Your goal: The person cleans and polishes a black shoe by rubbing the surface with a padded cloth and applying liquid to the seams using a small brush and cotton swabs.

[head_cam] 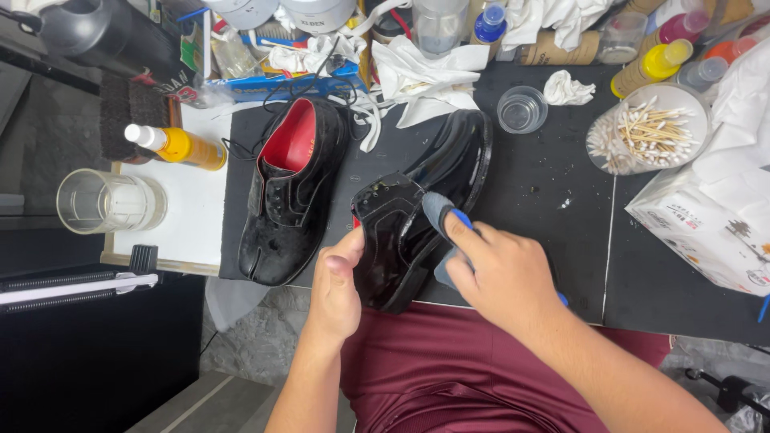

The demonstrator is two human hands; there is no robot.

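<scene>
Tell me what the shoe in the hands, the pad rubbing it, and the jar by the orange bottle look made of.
Held shoe: likely polished black leather, glossy highlights on the upper.
Pad on the right hand: grey soft cloth or foam, matte; unclear which.
Jar: clear glass or plastic, see-through wall.
Left hand steadies the shoe.

Two black shoes, two hands, one cloth, two clear cups.

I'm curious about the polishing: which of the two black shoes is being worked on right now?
The right-hand shoe, held tilted by the left hand while the right hand presses a grey cloth on it. The other shoe lies untouched, its red lining showing.
</scene>
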